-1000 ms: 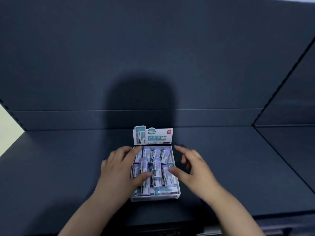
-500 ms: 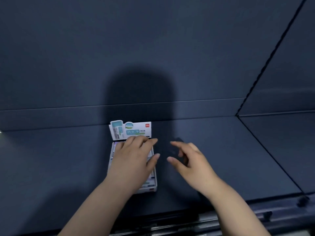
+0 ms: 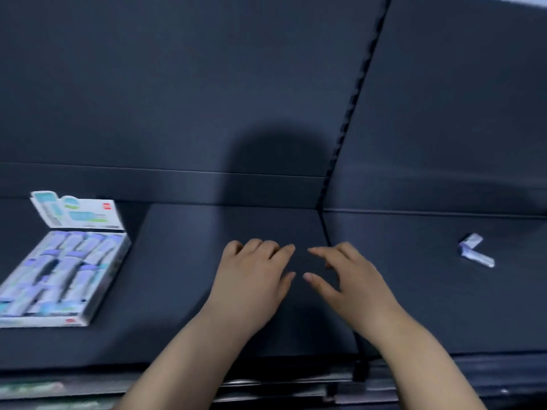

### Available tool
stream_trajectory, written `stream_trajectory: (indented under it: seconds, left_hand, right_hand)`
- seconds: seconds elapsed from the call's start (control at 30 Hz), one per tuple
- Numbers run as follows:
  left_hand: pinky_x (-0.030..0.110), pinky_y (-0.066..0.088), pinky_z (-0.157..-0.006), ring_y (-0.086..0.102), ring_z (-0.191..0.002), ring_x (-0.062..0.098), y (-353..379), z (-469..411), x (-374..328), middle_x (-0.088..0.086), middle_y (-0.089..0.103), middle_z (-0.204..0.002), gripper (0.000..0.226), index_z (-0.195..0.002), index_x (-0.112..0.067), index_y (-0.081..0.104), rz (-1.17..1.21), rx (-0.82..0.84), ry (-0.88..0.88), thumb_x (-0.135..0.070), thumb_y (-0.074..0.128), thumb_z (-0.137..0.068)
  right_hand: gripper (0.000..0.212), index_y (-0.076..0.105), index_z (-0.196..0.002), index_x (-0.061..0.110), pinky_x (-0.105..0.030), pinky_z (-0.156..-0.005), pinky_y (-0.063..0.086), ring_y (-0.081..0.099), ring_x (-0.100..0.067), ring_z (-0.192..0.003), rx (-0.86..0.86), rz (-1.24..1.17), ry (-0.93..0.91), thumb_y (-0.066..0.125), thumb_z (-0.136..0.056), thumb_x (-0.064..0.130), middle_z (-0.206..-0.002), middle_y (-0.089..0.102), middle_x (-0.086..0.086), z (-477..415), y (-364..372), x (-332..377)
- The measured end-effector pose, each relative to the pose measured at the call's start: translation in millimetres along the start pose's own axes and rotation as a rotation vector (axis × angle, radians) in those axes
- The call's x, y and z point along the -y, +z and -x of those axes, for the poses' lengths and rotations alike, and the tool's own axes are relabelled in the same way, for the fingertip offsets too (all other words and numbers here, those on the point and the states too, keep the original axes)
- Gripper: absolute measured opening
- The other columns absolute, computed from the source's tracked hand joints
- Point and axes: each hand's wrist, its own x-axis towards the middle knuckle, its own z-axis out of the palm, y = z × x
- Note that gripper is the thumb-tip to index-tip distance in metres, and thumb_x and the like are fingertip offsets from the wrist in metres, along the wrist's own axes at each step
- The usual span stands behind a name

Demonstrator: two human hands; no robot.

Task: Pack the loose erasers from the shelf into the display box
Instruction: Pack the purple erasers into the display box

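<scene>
Erasers (image 3: 475, 253) right, display box (image 3: 110, 279) left, left hand (image 3: 251, 282), right hand (image 3: 353, 284) empty between

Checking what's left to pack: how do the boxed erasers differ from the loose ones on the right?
The boxed pale blue-and-purple erasers lie crowded in rows, far left; the loose pale erasers are few, directly on the dark shelf, forming an L, far right. Both share colouring.

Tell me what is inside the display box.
The display box holds rows of purple-and-white wrapped erasers, with one dark gap near the middle. Blur prevents a count; anything beneath the top layer is hidden.
</scene>
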Motion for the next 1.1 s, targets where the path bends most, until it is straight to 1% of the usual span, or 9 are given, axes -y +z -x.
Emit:
stream_trajectory:
  seconds: [0.13,0.33,0.4,0.47,0.53,0.6,0.73,0.9,1.1]
  left_hand:
    - [0.038,0.048,-0.072,0.064,-0.087,0.019,7.0,-19.2,-57.2,-0.004,0.069,-0.096,0.042,-0.115,-0.022,0.064,0.023,0.033,-0.002,-0.041,0.068,-0.078]
    - [0.038,0.047,-0.074,0.063,-0.09,0.019,12.9,-32.3,-89.3,-0.004,0.068,-0.101,0.044,-0.119,-0.023,0.061,0.053,0.068,0.006,-0.043,0.064,-0.08]
    - [0.037,0.042,-0.084,0.058,-0.104,0.019,12.9,-36.6,-94.7,-0.005,0.063,-0.115,0.046,-0.131,-0.027,0.051,0.068,0.115,0.018,-0.045,0.051,-0.089]
    - [0.034,0.033,-0.096,0.046,-0.12,0.015,15.5,-41.7,-98.2,-0.009,0.049,-0.132,0.049,-0.142,-0.031,0.032,0.077,0.152,0.041,-0.048,0.034,-0.095]
    - [0.032,0.029,-0.1,0.039,-0.125,0.012,20.0,-48.2,-102.5,-0.012,0.041,-0.138,0.051,-0.145,-0.034,0.022,0.078,0.155,0.068,-0.049,0.027,-0.097]
    - [0.033,0.029,-0.101,0.04,-0.124,0.012,25.4,-54.4,-107.5,-0.012,0.041,-0.138,0.05,-0.145,-0.034,0.023,0.091,0.203,0.073,-0.049,0.028,-0.097]
    - [0.037,0.04,-0.09,0.054,-0.111,0.018,35.6,-63.6,-127.0,-0.007,0.057,-0.125,0.048,-0.137,-0.029,0.044,0.094,0.268,0.076,-0.046,0.043,-0.092]
    - [0.031,0.03,-0.101,0.038,-0.126,0.012,52.7,-85.4,-168.6,-0.013,0.039,-0.14,0.05,-0.145,-0.035,0.023,0.082,0.253,0.088,-0.048,0.029,-0.097]
    - [0.029,0.026,-0.101,0.035,-0.128,0.012,76.1,-130.7,-249.1,-0.013,0.035,-0.142,0.05,-0.145,-0.035,0.019,0.043,0.231,0.034,-0.047,0.026,-0.097]
  right_hand:
    - [0.049,0.043,-0.133,0.038,-0.03,-0.101,0.039,0.049,-0.01,-0.109,0.006,0.057,0.02,0.048,-0.087,0.054,-0.116,0.044,0.014,14.2,-38.2,-46.1]
    - [0.05,0.041,-0.134,0.038,-0.027,-0.102,0.035,0.046,-0.006,-0.11,0.022,0.119,0.06,0.047,-0.088,0.055,-0.114,0.043,0.015,29.4,-61.1,-76.9]
    - [0.049,0.042,-0.134,0.038,-0.027,-0.101,0.035,0.046,-0.006,-0.11,0.018,0.119,0.096,0.047,-0.088,0.055,-0.115,0.044,0.014,34.2,-64.4,-84.1]
    - [0.048,0.042,-0.133,0.039,-0.026,-0.099,0.035,0.046,-0.008,-0.109,0.018,0.11,0.133,0.047,-0.088,0.055,-0.114,0.045,0.013,38.6,-67.1,-90.1]
    - [0.047,0.043,-0.133,0.039,-0.025,-0.098,0.035,0.047,-0.007,-0.109,0.029,0.102,0.155,0.046,-0.089,0.055,-0.113,0.046,0.013,41.2,-68.8,-95.9]
    - [0.046,0.044,-0.132,0.038,-0.024,-0.097,0.036,0.048,-0.007,-0.107,0.042,0.069,0.183,0.047,-0.089,0.054,-0.11,0.047,0.014,43.7,-69.3,-104.4]
    - [0.044,0.048,-0.13,0.036,-0.026,-0.097,0.037,0.048,-0.007,-0.107,0.052,0.025,0.194,0.049,-0.089,0.052,-0.108,0.048,0.013,49.1,-71.1,-128.1]
    - [0.041,0.051,-0.127,0.035,-0.029,-0.097,0.04,0.05,-0.009,-0.11,0.028,0.016,0.223,0.052,-0.088,0.05,-0.116,0.049,0.012,50.7,-87.1,-181.2]
    - [0.039,0.054,-0.126,0.029,-0.03,-0.094,0.044,0.051,-0.01,-0.11,0.014,0.029,0.199,0.054,-0.089,0.043,-0.12,0.049,0.01,45.9,-132.3,-271.8]
